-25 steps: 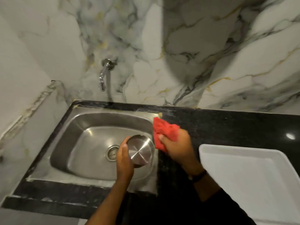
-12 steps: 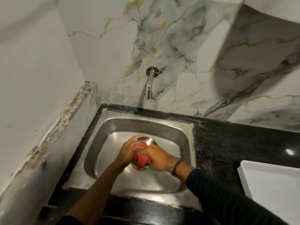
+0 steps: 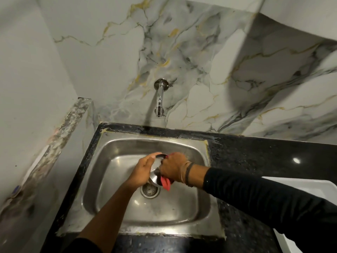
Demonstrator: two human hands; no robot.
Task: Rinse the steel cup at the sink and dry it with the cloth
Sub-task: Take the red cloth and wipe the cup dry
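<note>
Since the previous frame, right hand [image 3: 172,168] has twisted the cloth [image 3: 165,183] around the cup [image 3: 156,172]; left hand [image 3: 141,172] clasps it at nine o'clock, above the sink [image 3: 113,143].

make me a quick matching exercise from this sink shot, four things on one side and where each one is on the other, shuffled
Things:
1. steel cup
2. red cloth
3. tap
4. white tray

Places:
A. on the marble wall above the sink
B. held in the left hand over the drain
C. on the counter at the right edge
D. bunched in the right hand

Pairs: 1-B, 2-D, 3-A, 4-C
</note>
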